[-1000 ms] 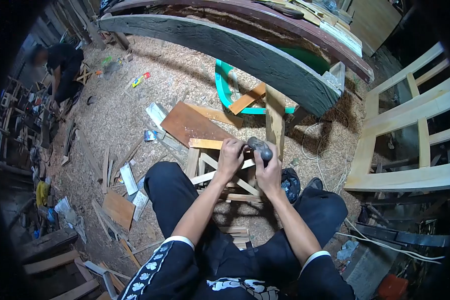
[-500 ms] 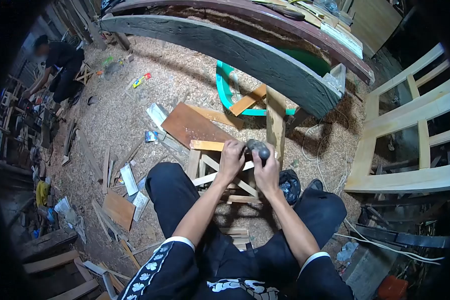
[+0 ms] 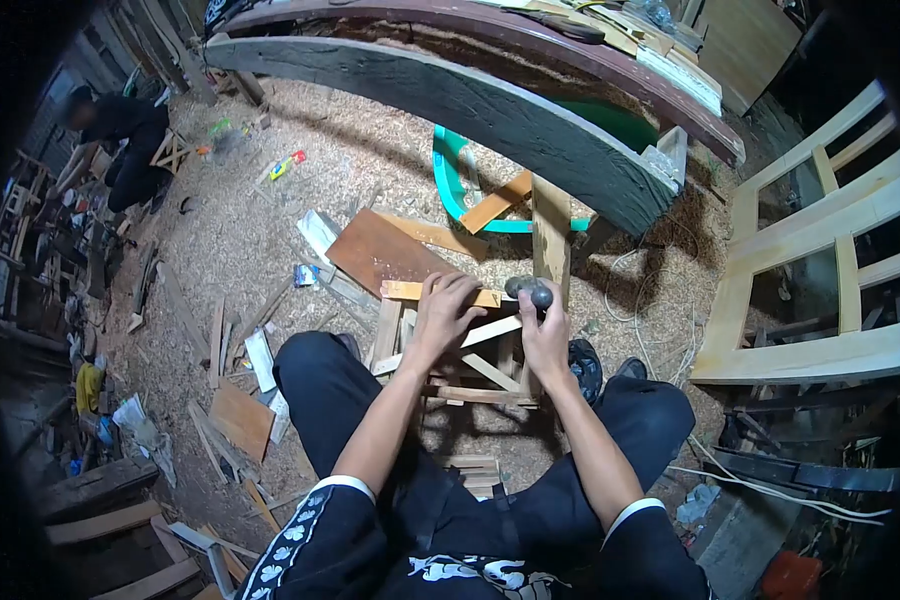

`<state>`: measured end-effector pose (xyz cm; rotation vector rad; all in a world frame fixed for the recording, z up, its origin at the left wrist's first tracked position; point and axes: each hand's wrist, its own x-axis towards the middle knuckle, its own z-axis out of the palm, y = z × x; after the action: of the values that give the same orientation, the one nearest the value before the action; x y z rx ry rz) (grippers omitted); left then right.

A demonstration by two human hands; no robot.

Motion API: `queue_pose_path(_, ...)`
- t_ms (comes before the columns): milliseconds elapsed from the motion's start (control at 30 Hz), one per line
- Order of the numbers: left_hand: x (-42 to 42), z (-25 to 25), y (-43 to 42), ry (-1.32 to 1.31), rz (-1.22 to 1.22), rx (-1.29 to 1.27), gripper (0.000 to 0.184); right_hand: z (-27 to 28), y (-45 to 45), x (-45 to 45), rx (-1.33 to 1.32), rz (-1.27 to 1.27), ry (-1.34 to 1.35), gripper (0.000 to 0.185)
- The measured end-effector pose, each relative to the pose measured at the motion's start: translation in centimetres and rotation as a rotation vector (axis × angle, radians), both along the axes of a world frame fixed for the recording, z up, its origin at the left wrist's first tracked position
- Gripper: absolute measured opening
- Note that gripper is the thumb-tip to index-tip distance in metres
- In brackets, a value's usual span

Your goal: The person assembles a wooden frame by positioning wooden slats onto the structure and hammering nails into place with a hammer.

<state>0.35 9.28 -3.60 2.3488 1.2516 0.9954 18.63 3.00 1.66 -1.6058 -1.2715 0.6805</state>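
My left hand [image 3: 444, 318] lies over a light wooden strip [image 3: 402, 290] along the top of a small slatted wooden frame [image 3: 490, 368], fingers curled over its far edge and thumb on the near side. At the strip's right end, my right hand [image 3: 546, 340] is closed around a dark tool [image 3: 541, 295] with a rounded, two-lobed head, like a hammer seen from above; its handle is hidden. The frame, with crossed slats, stands between my knees. Just behind it lies a brown board [image 3: 385, 248]. An upright plank [image 3: 551, 235] rises beyond my right hand.
A long dark curved beam [image 3: 450, 100] spans the far side. Beneath it sits a turquoise curved piece [image 3: 448, 180]. A pale wooden frame [image 3: 820, 250] leans at the right. Offcuts and shavings cover the floor. Another person [image 3: 125, 145] crouches at the far left.
My left hand has shifted left along the strip, away from the tool, and its fingers have spread over the wood. My right hand and the tool have moved slightly right, and the tool has turned.
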Motion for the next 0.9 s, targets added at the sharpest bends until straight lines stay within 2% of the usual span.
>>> queue_pose_path(67, -0.9, -0.6, 0.1, 0.054, -0.024, -0.076, 0.044, 0.1, 0.0, -0.3, -0.003, -0.015, -0.002, 0.051)
queue_pose_path(167, -0.9, -0.2, -0.3, 0.082, -0.016, 0.046, 0.039, 0.0, -0.4, -0.7, 0.042, 0.030, -0.002, 0.044)
queue_pose_path(333, -0.6, -0.3, 0.0, 0.127, -0.006, -0.019, 0.035, -0.3, -1.0, -1.0, -0.028, 0.065, -0.029, 0.042)
queue_pose_path(433, -0.4, -0.6, 0.1, 0.135, 0.011, -0.013, 0.033, -0.8, -1.6, -1.2, 0.272, 0.017, -0.034, 0.042)
queue_pose_path(467, -0.5, -0.6, 0.1, 0.142, 0.010, -0.005, 0.033, -1.0, -1.2, -1.2, 0.269, 0.021, -0.034, 0.042)
queue_pose_path(533, -0.5, -0.7, 0.1, 0.141, 0.013, -0.017, 0.033, -0.7, -0.8, -0.9, -0.064, 0.098, -0.089, 0.043)
queue_pose_path(733, -0.3, -0.7, 0.6, 0.152, 0.022, -0.001, 0.033, -0.1, -0.7, -1.7, 0.243, 0.016, -0.009, 0.040)
queue_pose_path(800, -0.3, -0.6, 0.1, 0.135, 0.010, 0.000, 0.032, 0.0, -0.9, -1.4, -0.054, 0.083, -0.147, 0.044)
queue_pose_path(833, -0.2, -0.6, 0.1, 0.145, 0.015, -0.029, 0.031, -0.9, -0.1, -1.2, -0.118, 0.084, -0.101, 0.044)
queue_pose_path(900, -0.3, -0.5, 0.2, 0.161, 0.008, 0.018, 0.032, -0.7, 0.0, -1.4, -0.020, 0.036, -0.073, 0.044)
